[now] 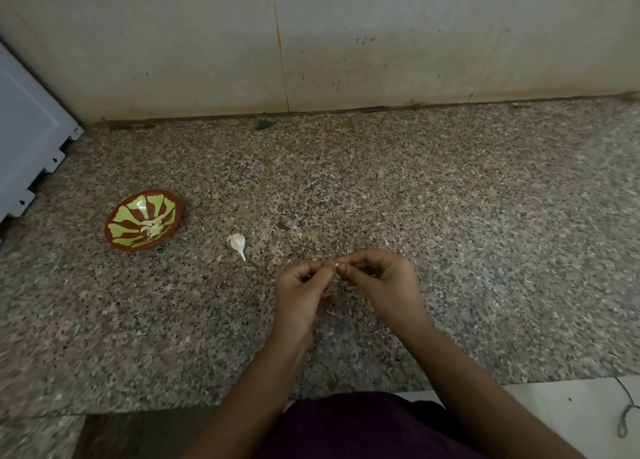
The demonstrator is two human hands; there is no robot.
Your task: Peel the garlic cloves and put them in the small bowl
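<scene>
A small red-and-green patterned bowl (pixel 121 216) sits on the granite counter at the left, with several pale peeled cloves (pixel 154 228) lying in it. A piece of garlic with a white stalk (pixel 237 244) lies on the counter to the right of the bowl. My left hand (pixel 299 294) and my right hand (pixel 377 282) meet fingertip to fingertip above the counter's middle, both pinching one small white garlic clove (pixel 336 264). The fingers hide most of that clove.
The speckled granite counter (pixel 450 233) runs to a stained tiled wall (pixel 346 43) at the back. A grey-white appliance panel (pixel 27 140) stands at the far left. The counter's front edge lies just before my body, with floor tiles (pixel 588 410) at the lower right.
</scene>
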